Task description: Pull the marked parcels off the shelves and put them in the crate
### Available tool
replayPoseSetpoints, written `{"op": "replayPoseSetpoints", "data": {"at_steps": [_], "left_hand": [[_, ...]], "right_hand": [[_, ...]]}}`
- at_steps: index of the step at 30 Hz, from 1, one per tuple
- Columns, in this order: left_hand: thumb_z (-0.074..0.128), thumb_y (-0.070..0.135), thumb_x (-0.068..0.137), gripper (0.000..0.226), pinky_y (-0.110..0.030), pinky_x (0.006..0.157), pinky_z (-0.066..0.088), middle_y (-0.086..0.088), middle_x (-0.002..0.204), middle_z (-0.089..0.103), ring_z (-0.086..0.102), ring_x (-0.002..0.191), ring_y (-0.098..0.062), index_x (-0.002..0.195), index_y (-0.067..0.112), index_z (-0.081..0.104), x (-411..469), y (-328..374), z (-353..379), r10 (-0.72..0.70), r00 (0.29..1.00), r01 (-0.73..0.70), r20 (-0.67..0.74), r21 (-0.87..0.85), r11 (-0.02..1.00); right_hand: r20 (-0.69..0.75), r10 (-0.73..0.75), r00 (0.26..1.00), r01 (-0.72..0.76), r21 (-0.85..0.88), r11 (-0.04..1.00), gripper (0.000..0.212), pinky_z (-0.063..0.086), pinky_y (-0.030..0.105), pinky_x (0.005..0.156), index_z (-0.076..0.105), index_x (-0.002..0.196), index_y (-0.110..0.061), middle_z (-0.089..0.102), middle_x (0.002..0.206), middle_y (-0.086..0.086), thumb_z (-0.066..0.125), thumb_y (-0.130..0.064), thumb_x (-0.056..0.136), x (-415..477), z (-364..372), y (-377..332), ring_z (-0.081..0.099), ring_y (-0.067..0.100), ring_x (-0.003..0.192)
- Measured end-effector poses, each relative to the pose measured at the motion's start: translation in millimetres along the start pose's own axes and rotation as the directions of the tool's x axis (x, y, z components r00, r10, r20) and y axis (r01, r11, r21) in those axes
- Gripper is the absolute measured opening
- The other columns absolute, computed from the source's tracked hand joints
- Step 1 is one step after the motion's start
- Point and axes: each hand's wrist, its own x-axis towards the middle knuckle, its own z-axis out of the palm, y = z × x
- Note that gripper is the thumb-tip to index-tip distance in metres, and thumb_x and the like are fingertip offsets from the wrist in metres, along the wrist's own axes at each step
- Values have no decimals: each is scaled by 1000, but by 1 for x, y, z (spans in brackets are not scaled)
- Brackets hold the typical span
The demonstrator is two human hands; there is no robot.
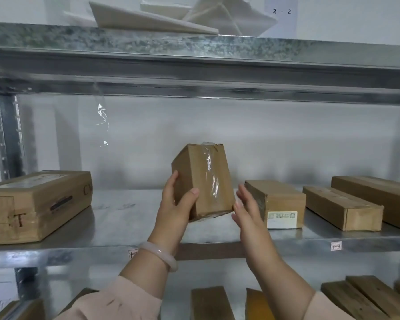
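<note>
A small brown cardboard parcel wrapped with clear tape is tilted up above the middle metal shelf. My left hand grips its lower left side, thumb on the front face and fingers behind. My right hand is beside the parcel's lower right corner with fingers straight, touching or nearly touching it. No crate is in view.
A large taped box marked "T" lies at the shelf's left. To the right lie a labelled box and two long boxes. More parcels sit on the shelf below. White folded packaging lies on the top shelf.
</note>
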Motion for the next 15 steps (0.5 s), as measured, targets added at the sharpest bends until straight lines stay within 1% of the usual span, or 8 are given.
{"op": "replayPoseSetpoints", "data": {"at_steps": [2,4,6,9,11,12,13,15], "left_hand": [[63,50,74,69,-37,93,52,9,134,59,64,112,-10,139,47,41,-2,-1,3,-35,996,45,76,-138,989],[53,47,83,57,-35,91,52,10,133,60,63,113,-9,138,46,43,-3,-1,7,-26,993,40,116,-120,992],[44,41,91,44,-32,90,53,8,130,62,63,113,-10,135,45,50,-3,-1,7,32,993,-33,113,3,999],[46,28,98,37,-24,84,55,6,121,63,62,107,-6,126,49,56,-6,0,5,136,990,-124,-34,239,963],[55,28,96,43,-8,70,51,25,107,64,63,97,5,116,65,50,-13,2,5,123,991,-106,-58,243,964],[61,32,92,46,-6,70,49,31,105,62,63,98,7,115,68,44,-15,1,6,92,995,-79,-45,234,969],[67,39,86,54,-9,77,50,32,112,59,61,104,5,124,66,38,-18,0,6,60,998,-54,-17,239,970],[77,51,73,89,-29,100,48,21,135,49,50,123,-5,143,54,23,-18,-1,6,15,999,-23,31,288,957]], "right_hand": [[90,54,994,-59,52,997,47,34,36,112,42,126,-65,47,131,-32,50,-73,81,2,1,1,45,-2,126],[127,60,990,-68,67,995,37,37,36,111,50,120,-63,55,129,-29,48,-67,83,-1,5,1,49,-4,123],[101,22,995,-25,23,999,33,38,30,108,51,119,-64,55,128,-31,49,-65,85,-4,8,2,49,-9,121],[64,-30,998,36,-105,994,46,35,14,98,39,129,-65,39,140,-32,48,-64,84,-7,4,3,38,-20,121],[66,-77,995,90,-223,971,50,30,13,98,34,132,-65,31,142,-31,48,-62,85,-8,2,6,31,-19,125],[65,-108,992,123,-288,950,51,28,15,101,33,133,-65,29,143,-29,47,-63,84,-9,2,8,29,-15,128],[64,-141,988,154,-349,924,51,26,16,102,31,133,-66,27,143,-28,45,-66,84,-9,2,10,26,-11,131],[82,-201,976,216,-459,862,48,25,13,98,29,131,-70,23,142,-30,38,-75,84,-9,5,13,17,-11,131]]}}
